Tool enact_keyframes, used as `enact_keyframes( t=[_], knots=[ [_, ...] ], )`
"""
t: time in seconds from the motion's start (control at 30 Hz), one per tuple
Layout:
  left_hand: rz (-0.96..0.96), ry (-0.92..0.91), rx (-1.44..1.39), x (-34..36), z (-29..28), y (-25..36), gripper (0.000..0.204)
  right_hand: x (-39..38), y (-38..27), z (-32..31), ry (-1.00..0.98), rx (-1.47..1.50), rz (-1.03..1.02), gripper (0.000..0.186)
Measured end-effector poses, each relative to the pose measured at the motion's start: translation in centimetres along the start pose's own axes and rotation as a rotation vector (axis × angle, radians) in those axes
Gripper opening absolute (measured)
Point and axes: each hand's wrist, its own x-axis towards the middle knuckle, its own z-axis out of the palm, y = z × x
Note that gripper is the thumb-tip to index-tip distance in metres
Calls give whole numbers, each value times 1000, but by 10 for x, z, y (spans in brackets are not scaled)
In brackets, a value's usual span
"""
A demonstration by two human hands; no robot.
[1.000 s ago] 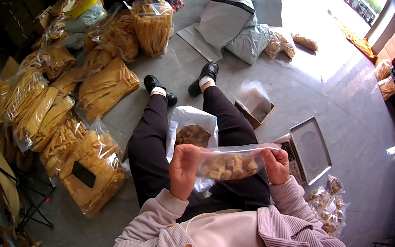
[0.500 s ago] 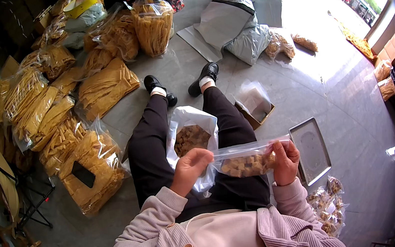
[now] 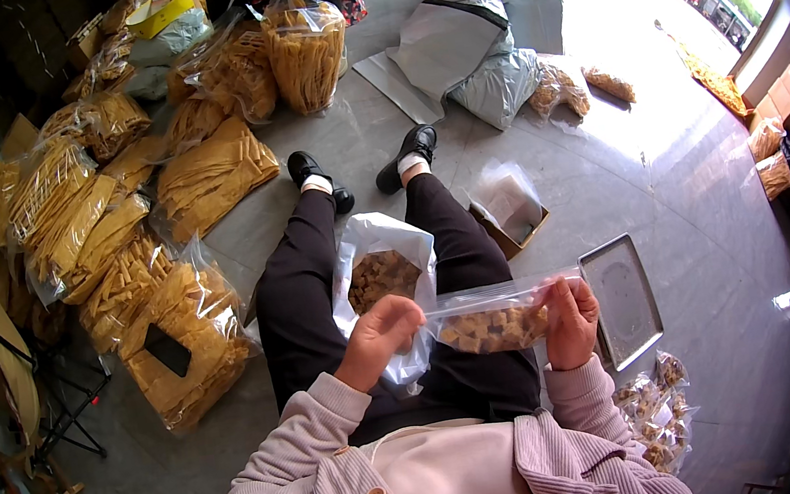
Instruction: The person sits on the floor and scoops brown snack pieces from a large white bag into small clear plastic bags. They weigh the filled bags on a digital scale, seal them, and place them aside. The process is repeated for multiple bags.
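Observation:
A clear zip bag [image 3: 492, 326] of small brown cubes is stretched level between my two hands, above my right thigh. My left hand [image 3: 383, 338] pinches the top strip at its left end. At the opposite end my right hand [image 3: 568, 317] grips the top corner between thumb and fingers. Whether the seal is fully closed cannot be made out. Between my legs stands a white plastic sack [image 3: 415, 242], its mouth open, with more brown cubes [image 3: 384, 277] inside. My left hand partly covers the sack's near side.
A metal tray [image 3: 625, 301] lies on the floor to my right, beside several filled small bags [image 3: 656, 417]. Ahead of it is a box of clear bags [image 3: 511, 210]. Bags of yellow strips [image 3: 213, 176] crowd the left, one bearing a phone [image 3: 167, 350]. Grey sacks [image 3: 493, 82] stand ahead.
Both hands keep hold of the zip bag. My right hand has shifted very slightly upward along with its end, and the left hand has barely moved.

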Motion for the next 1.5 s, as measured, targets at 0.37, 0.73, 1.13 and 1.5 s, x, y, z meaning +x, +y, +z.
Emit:
enact_keyframes(
  t=[0.37, 0.73, 1.13, 1.5],
  knots=[
    [268, -22, 495, -1, 19, 13, 19, -15, 7, 8, -408, -275, 98, 10],
    [100, -154, 330, -7, 34, 6, 15, -17, 19, 15, -484, -373, 47, 10],
    [76, -143, 283, -7, 34, -1, 14, -18, 19, 15, -496, -371, 48, 10],
    [72, -137, 274, -7, 36, 1, 15, -19, 18, 16, -497, -344, 83, 10]
  ],
)
